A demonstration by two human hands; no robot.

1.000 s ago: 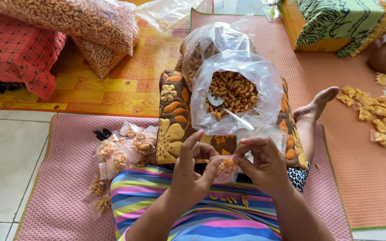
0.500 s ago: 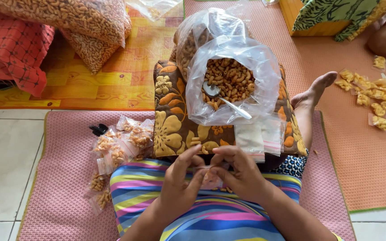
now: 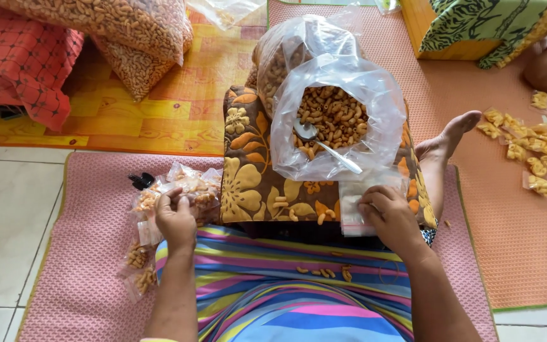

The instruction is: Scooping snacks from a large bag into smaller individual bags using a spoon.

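Setting: pink woven mat (image 3: pixel 83 266) on pale floor tiles, seen from above; floral cushion (image 3: pixel 248 183) taken as landmark, lying just beyond a lap in striped cloth (image 3: pixel 273 278).

Lap: nearer than cushion; a few loose macaroni pieces (image 3: pixel 324 272) scattered on stripes.

Left hand (image 3: pixel 175 218): at cushion's left edge, fingers curled down onto pile of small filled packets (image 3: pixel 185 193); fingertips pinching or pressing top packet, grip itself hidden under knuckles, so cannot tell whether clenched or just resting.

Filled packets: left of cushion on mat, spreading from cushion's near-left corner toward viewer; a small black clip-like object (image 3: pixel 142 182) just beyond them.

Right hand (image 3: pixel 390 215): on cushion's near-right corner, palm down, fingers bent and touching stack of empty clear zip bags (image 3: pixel 359 202); thumb and forefinger seem to be picking at top bag's edge, nothing lifted.

Empty bags: directly under and left of right fingertips, long axis running away from viewer; right hand clearly nearer than left.

Open bag of macaroni (image 3: pixel 333 120): on cushion's far half, mouth facing up, just beyond empty bags.

Spoon (image 3: pixel 324 145): inside open bag, bowl to left, handle slanting down-right toward right hand.

Foot (image 3: pixel 451 136): right of cushion.

Far: more packets (image 3: pixel 533 152) well right of cushion; large full bags (image 3: pixel 115 31) beyond, to left.
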